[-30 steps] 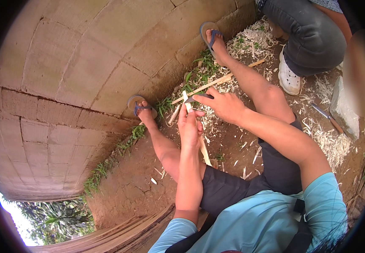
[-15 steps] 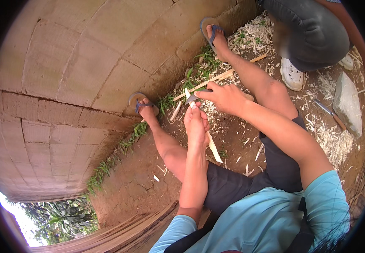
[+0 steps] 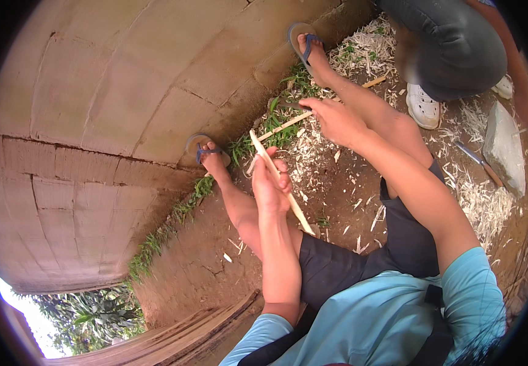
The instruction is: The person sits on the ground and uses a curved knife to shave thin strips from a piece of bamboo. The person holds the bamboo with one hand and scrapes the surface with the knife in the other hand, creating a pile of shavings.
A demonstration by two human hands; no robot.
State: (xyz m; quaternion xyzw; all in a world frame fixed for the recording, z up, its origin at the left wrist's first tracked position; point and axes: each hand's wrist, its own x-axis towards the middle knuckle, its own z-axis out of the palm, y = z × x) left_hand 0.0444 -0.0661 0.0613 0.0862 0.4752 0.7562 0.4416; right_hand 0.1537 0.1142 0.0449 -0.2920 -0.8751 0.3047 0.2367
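My left hand (image 3: 272,184) is closed round a pale, whittled wooden stick (image 3: 297,211), which slants from upper left down toward my thigh. Its fingers wrap the upper half, and the tip sticks out past them. To the right and farther out, my right hand (image 3: 338,122) grips a knife by the handle, mostly hidden in the fist. The dark knife blade (image 3: 292,105) points left over the grass, apart from the stick.
Beyond my hands a long thin strip of wood (image 3: 285,125) lies across shavings (image 3: 361,53). At right are another knife (image 3: 478,162), a stone block (image 3: 503,149) and a person's white clog (image 3: 422,107). A block wall (image 3: 124,79) rises at left; planks (image 3: 172,341) lie near below.
My right hand has drawn the knife off the stick, away and to the right. My left hand has shifted slightly left and nearer, and the stick has turned in it.
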